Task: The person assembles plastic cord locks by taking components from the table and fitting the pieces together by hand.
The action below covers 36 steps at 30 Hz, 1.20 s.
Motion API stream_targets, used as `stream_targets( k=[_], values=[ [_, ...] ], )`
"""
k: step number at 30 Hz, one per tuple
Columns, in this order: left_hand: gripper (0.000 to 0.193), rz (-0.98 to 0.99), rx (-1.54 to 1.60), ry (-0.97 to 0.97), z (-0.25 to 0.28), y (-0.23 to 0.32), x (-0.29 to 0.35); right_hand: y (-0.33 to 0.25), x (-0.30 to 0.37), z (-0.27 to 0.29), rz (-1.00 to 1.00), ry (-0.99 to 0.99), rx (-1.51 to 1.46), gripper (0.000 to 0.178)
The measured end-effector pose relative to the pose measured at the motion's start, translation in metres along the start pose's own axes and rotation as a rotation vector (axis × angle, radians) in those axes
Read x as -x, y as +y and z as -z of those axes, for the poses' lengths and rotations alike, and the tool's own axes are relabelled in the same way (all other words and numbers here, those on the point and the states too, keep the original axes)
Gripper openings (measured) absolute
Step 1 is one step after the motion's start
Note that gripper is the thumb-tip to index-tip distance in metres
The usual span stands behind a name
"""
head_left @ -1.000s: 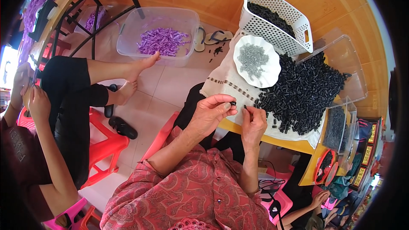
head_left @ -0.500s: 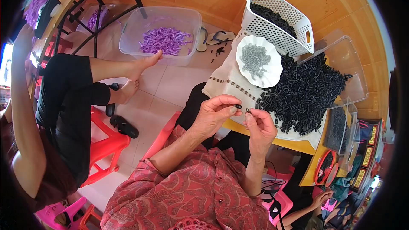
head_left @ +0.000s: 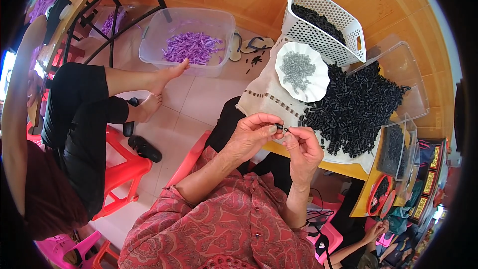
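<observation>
Between the thumb and forefinger of my left hand is a small black plastic part. My right hand pinches a tiny dark ring-like piece right at the end of that part; whether the two touch is too small to tell. Both hands are held above the near edge of the table. Just beyond them a large heap of small black plastic parts lies on a pale cloth. A white scalloped dish with many small clear-grey pieces stands beside the heap.
A white perforated basket of black parts stands at the back. Clear plastic boxes and a red round tray are on the right. Left, a person sits with bare feet near a clear tub of purple pieces and a red stool.
My right hand has brought its tiny piece closer to the black part in my left hand, which has barely moved. At the left, the other person's arm has shifted.
</observation>
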<state>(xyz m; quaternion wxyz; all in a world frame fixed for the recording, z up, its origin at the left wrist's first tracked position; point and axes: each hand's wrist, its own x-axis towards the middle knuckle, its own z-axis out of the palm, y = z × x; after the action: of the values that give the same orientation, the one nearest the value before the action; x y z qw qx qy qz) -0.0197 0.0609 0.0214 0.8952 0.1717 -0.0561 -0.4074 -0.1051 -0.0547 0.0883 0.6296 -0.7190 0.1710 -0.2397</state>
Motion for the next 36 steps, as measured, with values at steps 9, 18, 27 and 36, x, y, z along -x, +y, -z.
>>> stream_targets(
  k=[9,18,27,36],
  values=[
    [0.02,-0.03,-0.112,0.017,-0.005,0.002,0.001,0.0,-0.001,-0.002,0.009,-0.017,0.024,0.012],
    [0.02,-0.074,-0.26,0.031,-0.009,0.004,0.003,0.001,0.002,-0.003,-0.006,0.004,0.011,0.011],
    [0.018,-0.177,-0.3,-0.016,-0.028,0.015,0.007,-0.019,-0.001,-0.008,0.056,0.003,0.06,0.01],
    [0.016,-0.173,-0.175,0.012,-0.027,0.023,0.012,-0.028,0.001,-0.023,0.116,-0.023,0.071,0.011]
  ],
)
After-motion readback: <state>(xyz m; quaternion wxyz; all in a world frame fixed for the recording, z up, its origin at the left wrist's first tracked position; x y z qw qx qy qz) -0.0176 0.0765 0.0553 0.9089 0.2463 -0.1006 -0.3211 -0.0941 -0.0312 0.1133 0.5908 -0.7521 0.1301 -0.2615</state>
